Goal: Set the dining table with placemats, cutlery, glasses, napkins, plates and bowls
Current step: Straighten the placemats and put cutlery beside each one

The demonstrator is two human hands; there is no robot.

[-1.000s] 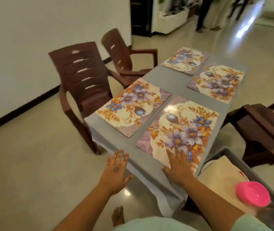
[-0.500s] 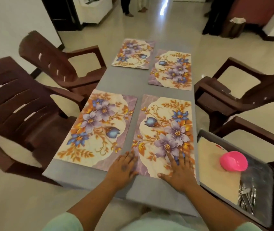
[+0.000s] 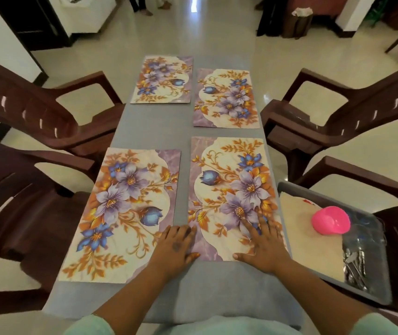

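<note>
Right hand: the right hand [image 3: 263, 245] lies flat, fingers spread and straight, palm down on the near right placemat [image 3: 232, 189]; it grips nothing, only presses.
Left hand: the left hand [image 3: 175, 246] lies with fingers fairly straight at the near left corner of the same mat, over the gap between it and the near left placemat [image 3: 125, 211]; whether it touches both mats I cannot tell.
Placemats: four floral mats lie flat on the grey table [image 3: 159, 126], two near, two far: the far left placemat [image 3: 163, 79] and the far right placemat [image 3: 225, 99]. The far pair are not level with each other.
Step in hand: by my reading, squaring the near right mat against the table edge.
Supplies: a grey tray [image 3: 377, 293] rests on the brown chair [image 3: 372, 175] just right of the table, holding a pink bowl [image 3: 331, 220] upside down, cutlery [image 3: 354, 264] in clear wrap, and a beige cloth or board.
Left to do: cutlery, glasses, napkins, plates and bowls are not yet on the table.
Risk: a flat-palm push could slide the mat past the right edge, which it already meets; the smooth table offers little hold.
Risk: the tray sits across the chair, so a careless reach may tip it.
</note>
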